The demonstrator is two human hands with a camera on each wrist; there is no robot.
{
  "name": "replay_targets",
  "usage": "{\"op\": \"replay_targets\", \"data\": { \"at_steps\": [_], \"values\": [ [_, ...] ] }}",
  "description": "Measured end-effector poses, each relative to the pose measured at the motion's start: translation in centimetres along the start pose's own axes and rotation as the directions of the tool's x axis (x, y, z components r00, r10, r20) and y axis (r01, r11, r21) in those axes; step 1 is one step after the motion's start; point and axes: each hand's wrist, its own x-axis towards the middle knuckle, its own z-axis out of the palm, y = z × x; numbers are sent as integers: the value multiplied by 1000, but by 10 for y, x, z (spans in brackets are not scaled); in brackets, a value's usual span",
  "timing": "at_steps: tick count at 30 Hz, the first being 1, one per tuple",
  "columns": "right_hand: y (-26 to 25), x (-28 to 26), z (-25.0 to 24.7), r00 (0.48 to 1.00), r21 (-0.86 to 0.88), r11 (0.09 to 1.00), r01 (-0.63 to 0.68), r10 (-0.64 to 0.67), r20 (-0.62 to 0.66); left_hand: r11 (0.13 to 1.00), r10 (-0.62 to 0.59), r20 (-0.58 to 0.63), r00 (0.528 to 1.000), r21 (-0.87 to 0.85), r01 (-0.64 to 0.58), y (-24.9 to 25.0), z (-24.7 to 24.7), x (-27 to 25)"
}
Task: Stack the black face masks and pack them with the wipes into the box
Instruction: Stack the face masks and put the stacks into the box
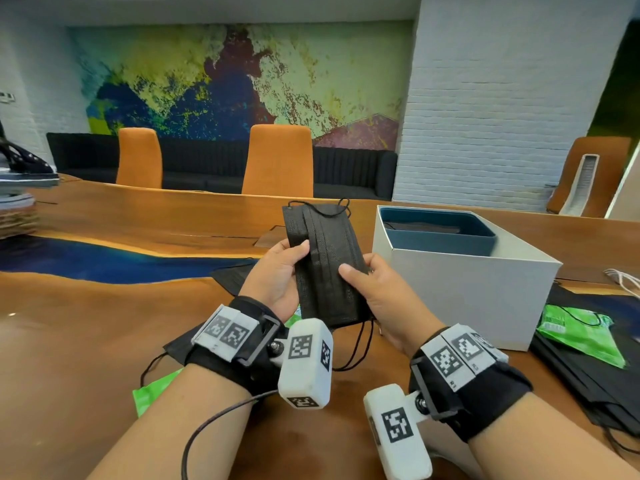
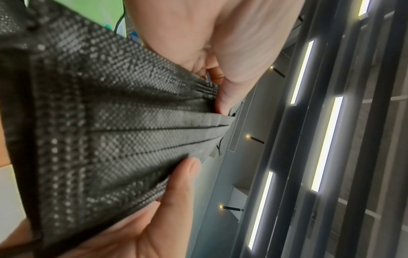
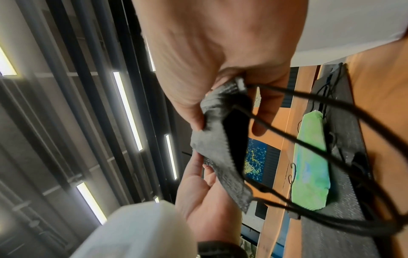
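The black face masks (image 1: 325,268) are held above the surface (image 1: 104,323), long axis running away from the person, ear loops at each end. Their lower end is hidden behind the wrist cameras. The left hand (image 1: 277,282) pinches the left edge, the right hand (image 1: 377,292) the right; the box (image 1: 478,292) stands just beside them.
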Motion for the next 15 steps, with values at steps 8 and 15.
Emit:
{"op": "replay_targets", "data": {
  "at_steps": [8,15],
  "values": [
    [-12,1,-15,996,-54,996,65,-68,-61,999,48,-9,999,-20,-48,2,-5,4],
    [-13,0,-18,996,-140,987,80,-84,-24,997,75,-37,997,-26,-76,4,-5,3]
  ]
}}
